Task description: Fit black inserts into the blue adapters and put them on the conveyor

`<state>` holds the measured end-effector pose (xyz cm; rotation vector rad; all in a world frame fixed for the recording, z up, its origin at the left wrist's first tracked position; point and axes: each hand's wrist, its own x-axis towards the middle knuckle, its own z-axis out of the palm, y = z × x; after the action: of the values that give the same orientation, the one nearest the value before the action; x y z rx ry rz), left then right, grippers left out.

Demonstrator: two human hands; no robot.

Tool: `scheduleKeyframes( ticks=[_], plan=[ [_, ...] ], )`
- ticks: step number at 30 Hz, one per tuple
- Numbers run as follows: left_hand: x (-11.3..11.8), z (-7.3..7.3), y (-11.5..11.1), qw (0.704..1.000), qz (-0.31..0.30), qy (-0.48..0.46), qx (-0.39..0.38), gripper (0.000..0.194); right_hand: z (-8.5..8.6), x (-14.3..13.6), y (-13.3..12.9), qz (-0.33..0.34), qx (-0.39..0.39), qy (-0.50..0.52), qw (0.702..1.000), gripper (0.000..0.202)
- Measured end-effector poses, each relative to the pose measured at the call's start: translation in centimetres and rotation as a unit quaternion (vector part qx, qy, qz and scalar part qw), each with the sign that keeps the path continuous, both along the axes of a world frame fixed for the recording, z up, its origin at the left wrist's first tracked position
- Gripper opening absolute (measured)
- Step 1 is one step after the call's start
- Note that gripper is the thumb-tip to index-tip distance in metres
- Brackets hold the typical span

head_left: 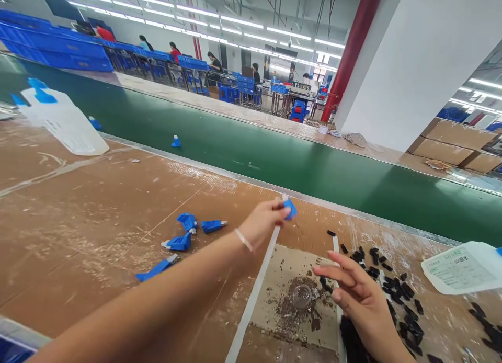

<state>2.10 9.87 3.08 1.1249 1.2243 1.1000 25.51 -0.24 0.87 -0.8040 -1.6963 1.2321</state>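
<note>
My left hand (269,222) is stretched out near the far edge of the brown table (110,195), its fingers closed on a blue part (290,208) with a pale tip. Lower right, my right hand (355,295) hovers with fingers apart and nothing visible between them. Beside it lies a stained cardboard sheet (270,305) with a small clear round dish (302,296) on it. Several blue parts (179,242) lie left of my left forearm. Many small black pieces (400,290) are scattered right of my right hand.
Beyond the table runs a green conveyor belt (243,148) bearing a small blue part (176,141). White bottles stand or lie at the left (63,120) and right (463,267). Blue crates (70,49), a red pipe (349,49) and seated people are farther back.
</note>
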Motion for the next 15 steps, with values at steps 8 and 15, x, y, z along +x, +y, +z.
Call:
scheduleKeyframes(
  ticks=[8, 15],
  plan=[
    [2.0, -2.9, -11.6, 0.944, -0.198, -0.262, -0.023, 0.039, 0.3, -1.2, -0.5, -0.019, -0.005, 0.106, 0.994, 0.04],
    [1.6, -2.5, -11.3, 0.925, -0.243, -0.286, -0.049, 0.041, 0.7, -1.7, -1.2, 0.009, 0.052, 0.036, 0.998, 0.033]
  ],
)
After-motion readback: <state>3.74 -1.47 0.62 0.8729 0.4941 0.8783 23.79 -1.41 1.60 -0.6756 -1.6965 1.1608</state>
